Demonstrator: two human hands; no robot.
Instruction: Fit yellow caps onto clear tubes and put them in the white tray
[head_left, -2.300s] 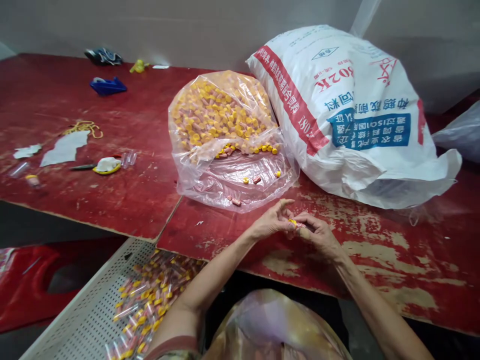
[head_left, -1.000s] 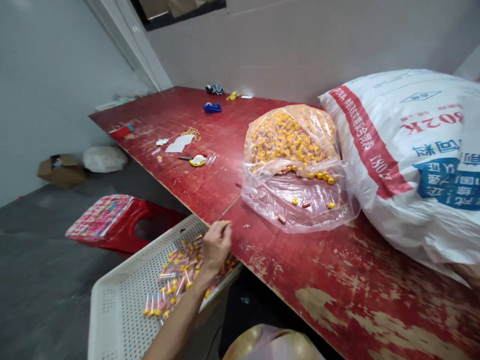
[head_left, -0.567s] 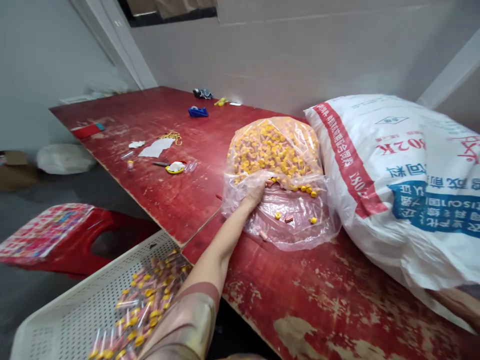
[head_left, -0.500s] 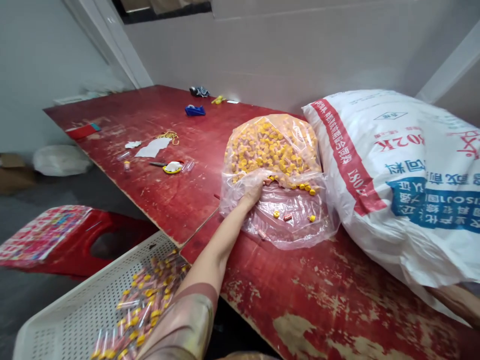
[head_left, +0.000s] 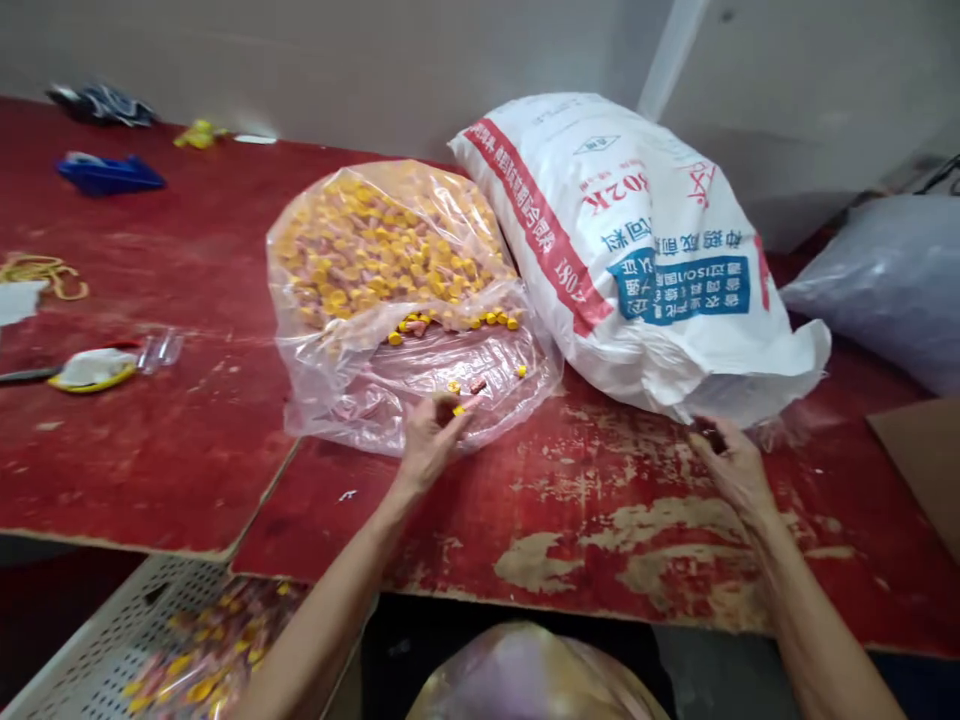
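The left hand (head_left: 426, 447) has come back from the bag's mouth, where it was reaching a moment ago, and now pinches a yellow-capped pink piece (head_left: 466, 406) in narrowly closed fingers over the bag's near edge. So one piece is out of the pile. The right hand (head_left: 736, 468), earlier half hidden by the white sack (head_left: 622, 230), now shows at its lower edge, fingers curled; whether it grips anything, one cannot tell. Beyond the left hand, the clear bag (head_left: 330, 390) of similar pieces lies on the red desk (head_left: 180, 440), beside the sack.
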